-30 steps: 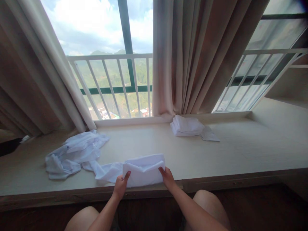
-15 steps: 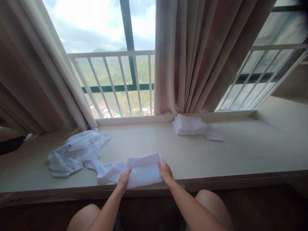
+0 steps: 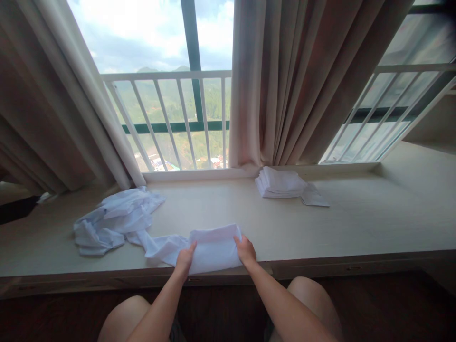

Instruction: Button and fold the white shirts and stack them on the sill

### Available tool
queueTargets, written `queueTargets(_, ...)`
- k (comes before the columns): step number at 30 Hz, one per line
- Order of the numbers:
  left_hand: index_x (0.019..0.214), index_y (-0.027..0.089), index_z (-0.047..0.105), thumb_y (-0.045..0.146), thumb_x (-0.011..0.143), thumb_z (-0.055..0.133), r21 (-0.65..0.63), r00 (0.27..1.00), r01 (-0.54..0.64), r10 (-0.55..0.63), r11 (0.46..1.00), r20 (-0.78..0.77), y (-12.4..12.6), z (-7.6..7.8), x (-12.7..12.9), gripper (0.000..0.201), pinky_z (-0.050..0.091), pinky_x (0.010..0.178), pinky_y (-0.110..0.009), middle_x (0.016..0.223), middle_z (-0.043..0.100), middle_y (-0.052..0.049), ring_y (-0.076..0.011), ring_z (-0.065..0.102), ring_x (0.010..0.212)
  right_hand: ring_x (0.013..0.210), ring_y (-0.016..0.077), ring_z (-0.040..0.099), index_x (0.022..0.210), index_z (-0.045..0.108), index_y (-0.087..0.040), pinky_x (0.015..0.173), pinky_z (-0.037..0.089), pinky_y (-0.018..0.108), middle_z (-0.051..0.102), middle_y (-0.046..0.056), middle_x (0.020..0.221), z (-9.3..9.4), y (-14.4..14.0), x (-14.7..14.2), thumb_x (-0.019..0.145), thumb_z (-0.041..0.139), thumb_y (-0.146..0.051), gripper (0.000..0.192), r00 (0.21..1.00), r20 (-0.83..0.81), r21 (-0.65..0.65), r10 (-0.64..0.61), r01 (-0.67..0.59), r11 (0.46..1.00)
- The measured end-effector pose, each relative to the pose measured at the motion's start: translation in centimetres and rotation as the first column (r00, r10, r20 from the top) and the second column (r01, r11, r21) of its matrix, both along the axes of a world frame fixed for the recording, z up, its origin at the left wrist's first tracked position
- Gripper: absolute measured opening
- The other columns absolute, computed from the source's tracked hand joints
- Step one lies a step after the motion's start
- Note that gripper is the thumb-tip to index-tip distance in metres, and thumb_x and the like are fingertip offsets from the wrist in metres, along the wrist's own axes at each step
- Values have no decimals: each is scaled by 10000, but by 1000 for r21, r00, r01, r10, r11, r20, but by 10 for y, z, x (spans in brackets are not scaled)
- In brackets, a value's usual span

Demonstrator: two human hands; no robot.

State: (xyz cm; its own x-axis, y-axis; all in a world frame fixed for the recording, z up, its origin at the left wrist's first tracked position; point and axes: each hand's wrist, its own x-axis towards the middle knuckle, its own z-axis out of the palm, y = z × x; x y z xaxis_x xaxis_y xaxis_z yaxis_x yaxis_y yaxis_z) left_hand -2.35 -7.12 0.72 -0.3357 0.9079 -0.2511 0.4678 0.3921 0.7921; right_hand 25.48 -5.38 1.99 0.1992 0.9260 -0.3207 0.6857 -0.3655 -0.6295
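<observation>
A white cloth (image 3: 215,249), folded into a rough rectangle, lies at the front edge of the ledge. My left hand (image 3: 185,258) grips its left side, thumb on top and the other fingers hidden beneath. At the opposite side, my right hand (image 3: 245,249) pinches the right edge in the same manner. Left of my left hand, a loose white stretch of cloth (image 3: 166,248) runs toward a crumpled white heap (image 3: 117,218); whether they are all one piece I cannot tell.
Farther back on the pale ledge (image 3: 356,218) sits a stack of folded white cloths (image 3: 280,183), with a small flat greyish piece (image 3: 314,195) beside it. Brown curtains (image 3: 285,85) hang at the window behind a white railing (image 3: 167,76). A dark object (image 3: 17,209) lies far left.
Both hands keep their grip on the folded cloth, which stays almost in place. The view has shifted slightly.
</observation>
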Motion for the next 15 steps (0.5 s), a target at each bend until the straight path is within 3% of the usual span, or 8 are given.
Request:
queueTargets(7,764,141,680,518,882,494,-100,993,-19,7,995,-118,8,-4,-1,437,518,778,-394,782,718,-157,-326,707,850,1002,283,709,1116,700,-222,775,517,361,745,142,1112,3,9,-2,994,324,-493,479,998,56,-55,-5,8,998)
queueTargets(10,931,144,669,583,880,510,-51,986,-29,20,998,-163,0,9,-3,469,517,786,-391,841,713,-130,-315,695,862,986,278,707,1225,649,-216,788,518,362,740,138,1109,9,4,-1,1000,324,-451,460,997,77,-30,-8,10,1000)
queueTargets(13,1204,169,584,587,872,560,90,945,-86,110,992,-308,-17,31,3,534,503,881,-446,1052,696,-138,-328,665,995,1103,305,661,1424,496,-191,906,500,412,674,164,1271,19,-8,-2,1009,329,-442,513,994,106,46,-28,24,999)
queueTargets(15,1288,203,554,492,913,549,263,861,3,131,965,-491,-26,46,15,473,456,989,-507,1247,645,-160,-352,594,1176,1284,324,546,1482,435,-202,1062,414,457,558,162,1445,27,-17,-7,1003,372,-410,525,986,168,188,18,-50,981)
